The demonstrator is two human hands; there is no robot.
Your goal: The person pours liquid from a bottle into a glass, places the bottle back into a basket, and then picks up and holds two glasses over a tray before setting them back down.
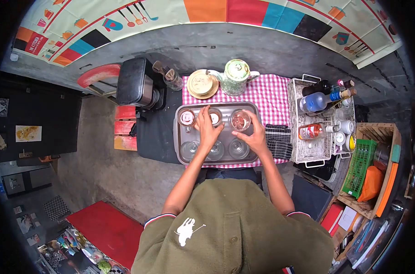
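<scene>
— Metal tray [178, 137] on the checked cloth [274, 93], six glasses in two rows. We log both hands at the far row.

— Agreed. Left hand [206, 131] is narrowed onto the middle glass [215, 117], fingers at its rim. Right hand [254, 136] is curled about the right glass [240, 120], thumb on the near side. We cannot tell whether either glass is off the tray.

— Contents?

— The right glass holds something reddish, and the left glass [186, 117] something pale pink. The middle one is half hidden by fingers. The three near glasses [215, 150] look clear; we cannot tell if they are empty.

— Risks, as we judge them?

— Crowding first. Both forearms pass right over the near row, so a dropped wrist could knock one of those glasses. The far glasses stand close together too, and tilting one could clink it against its neighbour and spill it onto the tray.

— And a rim grip on smooth glass?

— Weak, we think. If the left fingers slip, the middle glass could tip toward the left glass.

— Surroundings?

— The jug [236, 75] stands just beyond the tray and the wire basket [308, 153] of bottles is near on the right. A wide swing of the right elbow could catch the basket.
</scene>
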